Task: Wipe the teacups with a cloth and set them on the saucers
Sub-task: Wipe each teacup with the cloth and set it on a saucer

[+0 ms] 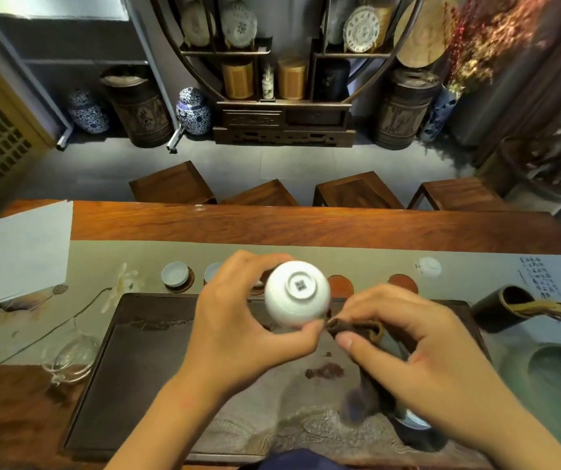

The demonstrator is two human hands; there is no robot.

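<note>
The white teacup (296,293) is gripped upside down between the left hand's (245,320) curled fingers and thumb, probably so its outside can be reached by the brown cloth (357,329) pinched in the right hand (418,347), with bare saucers (340,286) waiting at 12 o'clock.

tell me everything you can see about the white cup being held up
The white teacup is small, round-bodied and glossy, like glazed porcelain. It is turned so its base faces the camera, showing a ringed foot with a dark square mark in the middle. The left hand holds it in a fingertip grip above the dark tea tray. The right hand pinches a brown cloth right beside its lower edge.
</note>
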